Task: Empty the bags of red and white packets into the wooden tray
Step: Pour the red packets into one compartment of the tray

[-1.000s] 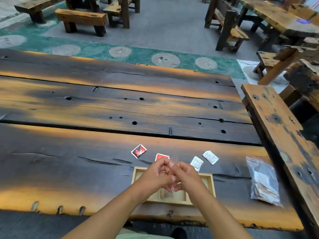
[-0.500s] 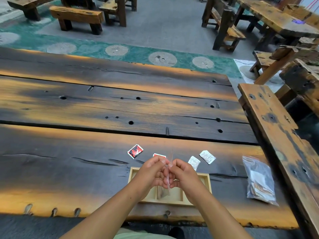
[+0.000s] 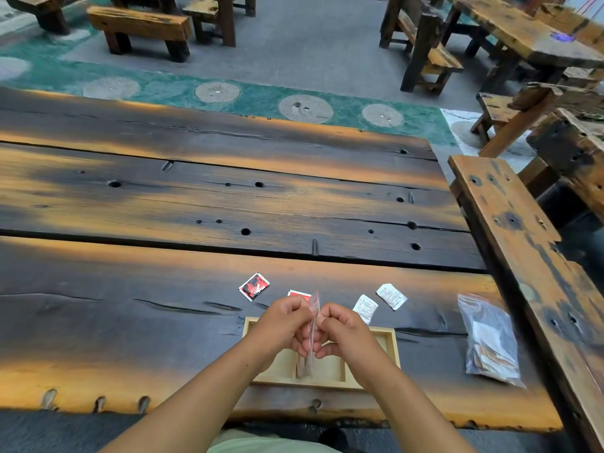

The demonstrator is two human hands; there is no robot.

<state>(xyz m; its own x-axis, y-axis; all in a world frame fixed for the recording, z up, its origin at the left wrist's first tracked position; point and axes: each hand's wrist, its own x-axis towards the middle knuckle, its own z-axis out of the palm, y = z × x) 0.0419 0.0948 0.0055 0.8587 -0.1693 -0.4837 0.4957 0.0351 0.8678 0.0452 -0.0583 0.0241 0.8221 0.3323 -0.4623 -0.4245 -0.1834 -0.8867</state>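
A thin clear plastic bag [image 3: 313, 325] hangs upright, edge-on, over the wooden tray [image 3: 389, 346] near the table's front edge. My left hand [image 3: 284, 325] and my right hand [image 3: 343, 331] pinch the bag from either side, fingers curled. Its lower end reaches into the tray. A red and black packet [image 3: 254, 286] lies beyond the tray, and a red packet [image 3: 298, 294] peeks out behind my left hand. Two white packets [image 3: 365, 308] [image 3: 391, 296] lie to the right. Another clear bag of packets [image 3: 490, 341] lies flat at the far right.
The dark wooden table [image 3: 196, 204] stretches away in front. A wooden bench [image 3: 529, 256] runs along its right side, close to the full bag. More benches and tables stand on the grey floor beyond.
My hands have drawn slightly apart and the clear bag now shows upright between them, its top rising above my fingers.
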